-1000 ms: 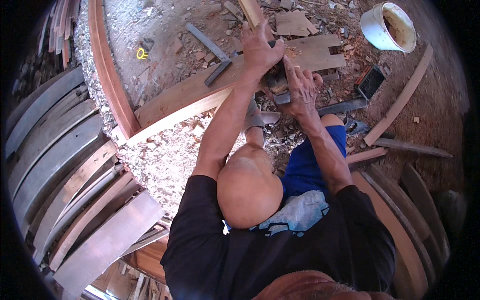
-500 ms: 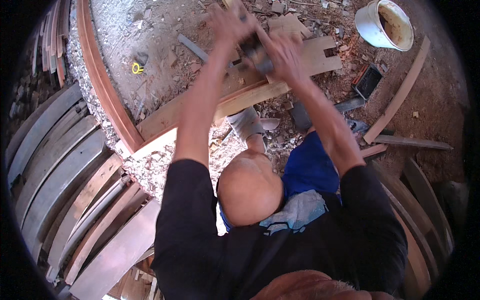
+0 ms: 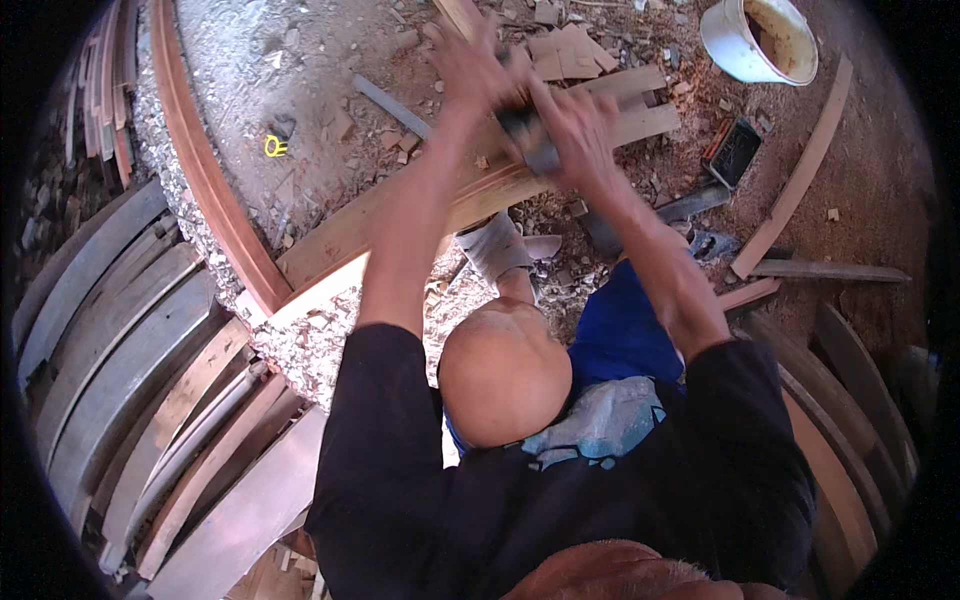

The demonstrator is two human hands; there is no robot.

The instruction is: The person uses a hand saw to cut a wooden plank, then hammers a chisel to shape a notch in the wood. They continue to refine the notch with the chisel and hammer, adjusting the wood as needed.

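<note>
Both my hands are wrapped round a dark, block-shaped tool that looks like a hand plane [image 3: 528, 140], smeared by motion. My left hand [image 3: 470, 72] closes on its far left end, and my right hand [image 3: 580, 130] on its near right side. Under the tool runs a long pale wooden board [image 3: 400, 222], slanting from lower left to upper right, with a notch cut in its right end. A light wood piece [image 3: 460, 14] shows just beyond my left hand. My foot [image 3: 492, 248] is tucked against the board's near edge.
A white bucket [image 3: 725, 45] stands at upper right, near a small black tray [image 3: 733, 155]. A curved plank [image 3: 800, 180] lies at right. Stacked boards [image 3: 120, 330] fill the left, beside a long reddish beam [image 3: 200, 170]. A yellow ring-shaped thing [image 3: 275, 146] and wood scraps litter the ground.
My hands and the tool have shifted slightly right and nearer me along the board. The whole view has tilted a little. My grip looks the same.
</note>
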